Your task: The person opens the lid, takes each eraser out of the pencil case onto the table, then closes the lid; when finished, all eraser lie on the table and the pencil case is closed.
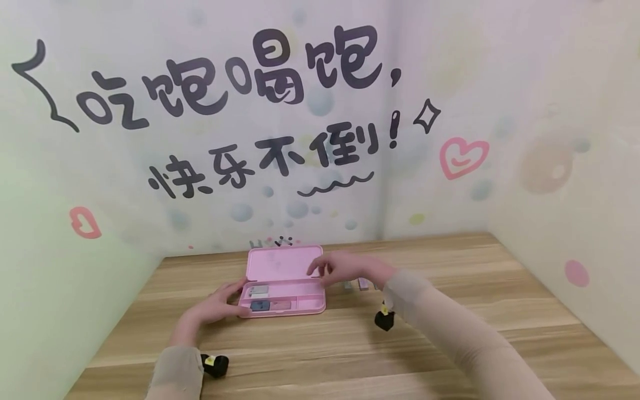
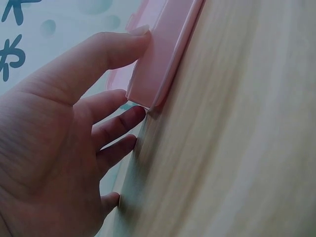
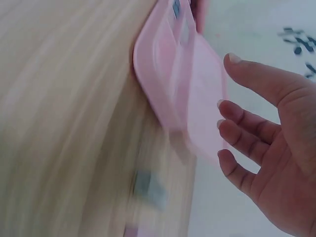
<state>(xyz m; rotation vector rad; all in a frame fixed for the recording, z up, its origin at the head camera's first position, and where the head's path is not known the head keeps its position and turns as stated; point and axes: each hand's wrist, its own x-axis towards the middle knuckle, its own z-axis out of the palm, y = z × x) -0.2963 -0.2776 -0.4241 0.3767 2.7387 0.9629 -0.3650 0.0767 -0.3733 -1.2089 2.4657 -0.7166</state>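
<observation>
**Light, stiff, easily slid**

Our left hand (image 1: 218,304) pinches the left end of the pink case (image 1: 295,288), open on the table (image 1: 285,358). We judge it slick plastic, best held at both ends. Our right hand (image 1: 345,266) hovers, loosely curled and empty, near its right end.

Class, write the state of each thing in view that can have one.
Pink case: open
Lid: swung back
Left hand: gripping the case's left end
Right hand: holding nothing
Dark block: in the case
Grey block: in the case
Pink block: in the case
Loose pieces: on the table, outside the case
</observation>
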